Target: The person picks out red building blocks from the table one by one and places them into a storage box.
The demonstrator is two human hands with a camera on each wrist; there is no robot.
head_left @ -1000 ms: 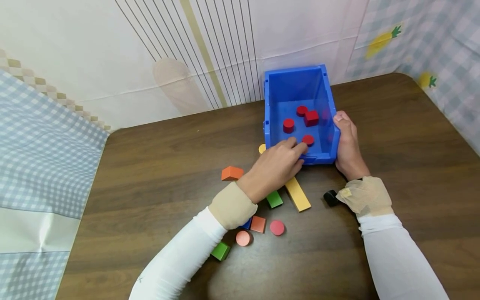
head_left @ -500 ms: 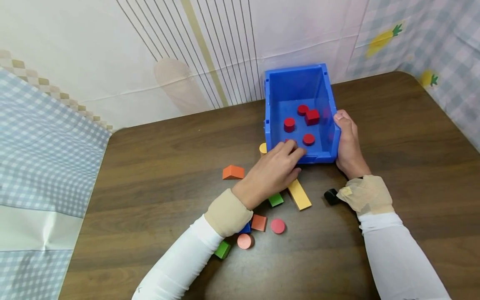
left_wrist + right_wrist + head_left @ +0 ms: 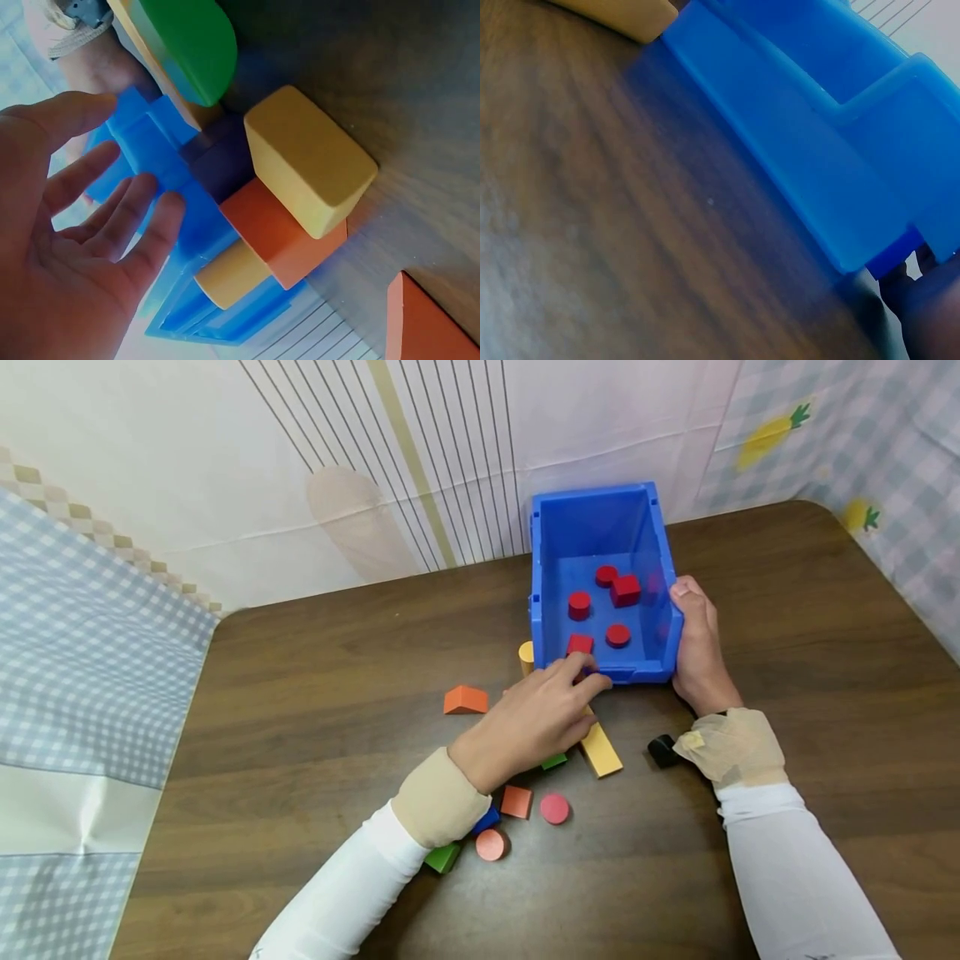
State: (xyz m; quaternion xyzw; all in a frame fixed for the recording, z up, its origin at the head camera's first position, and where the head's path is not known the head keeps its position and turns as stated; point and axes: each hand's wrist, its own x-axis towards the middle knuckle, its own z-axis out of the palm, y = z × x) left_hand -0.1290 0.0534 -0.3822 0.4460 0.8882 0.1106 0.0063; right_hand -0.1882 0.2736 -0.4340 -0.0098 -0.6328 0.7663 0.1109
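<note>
A blue plastic bin (image 3: 587, 673) stands at the back of the table, its open front towards me. Inside lie red blocks: a cube (image 3: 626, 591), a square-topped piece (image 3: 580, 645) near the front and several cylinders (image 3: 579, 605). My left hand (image 3: 534, 714) hovers over the bin's front edge and the blocks before it. In the left wrist view its fingers (image 3: 154, 236) are spread and loosely bent, with nothing between them. My right hand (image 3: 697, 647) grips the bin's right wall, thumb at the rim; in the right wrist view only dark, blurred fingers (image 3: 930, 300) show at the corner.
Around the left hand lie a yellow plank (image 3: 602, 753), a yellow cylinder (image 3: 527, 657), an orange roof-shaped block (image 3: 466, 700) and a green half-round block (image 3: 195, 45). Nearer me are a salmon square (image 3: 516, 802), a pink disc (image 3: 555, 808) and a green block (image 3: 442, 857). Patterned curtains border the table.
My left hand has drawn back from inside the bin, down and left. The red square-topped block, earlier hidden under its fingers, now shows on the bin floor. The right hand keeps its grip.
</note>
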